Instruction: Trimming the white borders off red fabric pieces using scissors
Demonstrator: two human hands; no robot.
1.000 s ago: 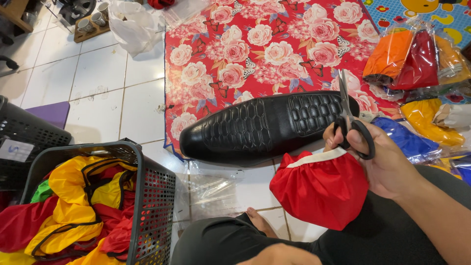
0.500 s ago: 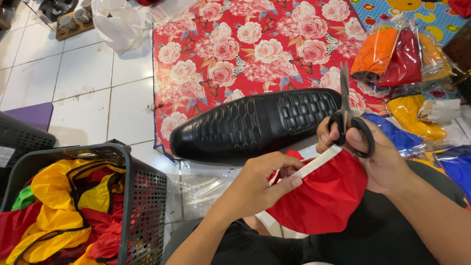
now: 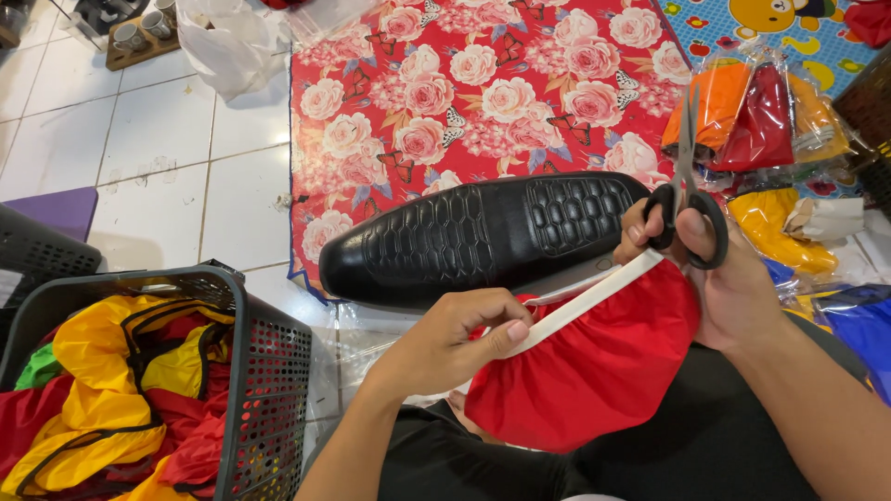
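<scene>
A red cloth cover (image 3: 594,371) with a white elastic band (image 3: 585,301) along its rim lies on my lap. My left hand (image 3: 459,329) pinches the band at its left end. My right hand (image 3: 715,269) holds black-handled scissors (image 3: 685,199), blades pointing up, and its fingers also press the band's right end. Just beyond both hands sits a long black textured seat-like form (image 3: 483,237), lying across a red floral mat (image 3: 464,102).
A dark plastic basket (image 3: 269,371) at lower left holds yellow, red and green cloth. Bagged orange, red and yellow covers (image 3: 752,116) lie at the right. A white plastic bag (image 3: 227,46) and cups on a small tray (image 3: 139,37) rest on the white tiled floor.
My left hand came into view and took hold of the white band. The red cover is now stretched between both hands. The scissors stayed raised in my right hand.
</scene>
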